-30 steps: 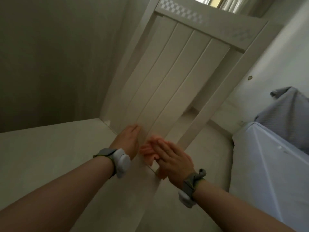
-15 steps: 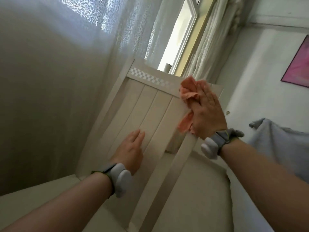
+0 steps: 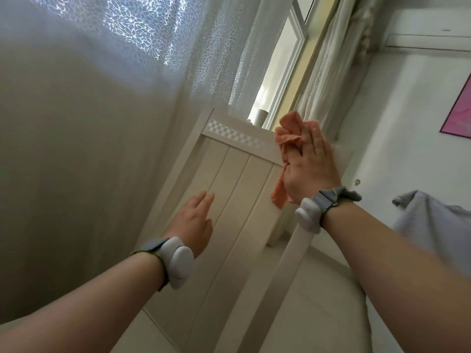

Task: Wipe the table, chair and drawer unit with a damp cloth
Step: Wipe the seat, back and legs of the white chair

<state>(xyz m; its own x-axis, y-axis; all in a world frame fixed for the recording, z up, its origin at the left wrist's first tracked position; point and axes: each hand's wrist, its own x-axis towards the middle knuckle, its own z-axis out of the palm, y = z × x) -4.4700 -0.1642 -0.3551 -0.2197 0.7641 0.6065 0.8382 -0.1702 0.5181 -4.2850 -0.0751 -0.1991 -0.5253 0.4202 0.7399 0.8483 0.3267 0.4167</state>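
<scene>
Flat right hand (image 3: 312,164) presses crumpled orange cloth (image 3: 288,135) on cream slatted chair (image 3: 229,179); left hand (image 3: 193,222) rests flat.

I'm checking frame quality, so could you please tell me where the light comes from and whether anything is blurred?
Head view: daylight comes through the window and the top of the curtain; its lower part is dim; the right hand and cloth show slight motion blur.
</scene>
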